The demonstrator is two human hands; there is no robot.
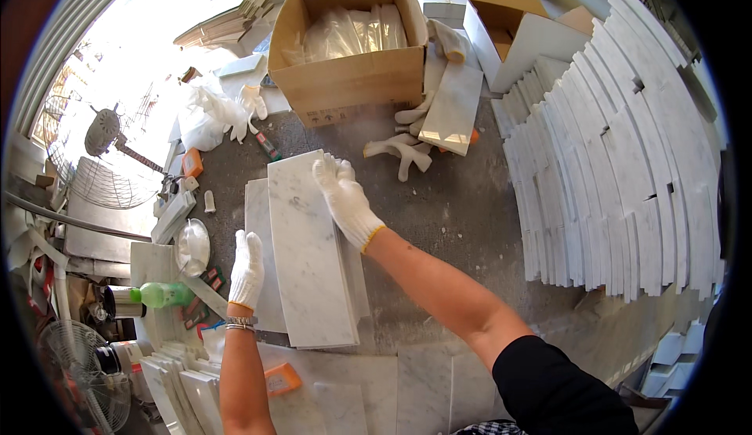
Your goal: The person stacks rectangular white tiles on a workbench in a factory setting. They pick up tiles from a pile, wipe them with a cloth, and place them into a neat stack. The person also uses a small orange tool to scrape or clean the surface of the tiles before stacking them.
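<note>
A long white marble slab (308,255) with grey veins lies in front of me, on top of other pale slabs (258,262) that stick out on both sides. My right hand (347,204), in a white knit glove with a yellow cuff, is at the slab's far right corner, its fingers stretched out along the edge. Whether it presses on the stone or hovers just above cannot be told. My left hand (247,270), gloved the same way, is held left of the top slab over the lower one, fingers straight and together, holding nothing.
An open cardboard box (352,86) with clear plastic wrapping stands at the far side. Beside it lie loose gloves (401,151) and a slab (454,106). Tall stacks of marble strips (603,176) fill the right. At left are a green bottle (164,295), a plastic bowl (192,247) and fans (102,133).
</note>
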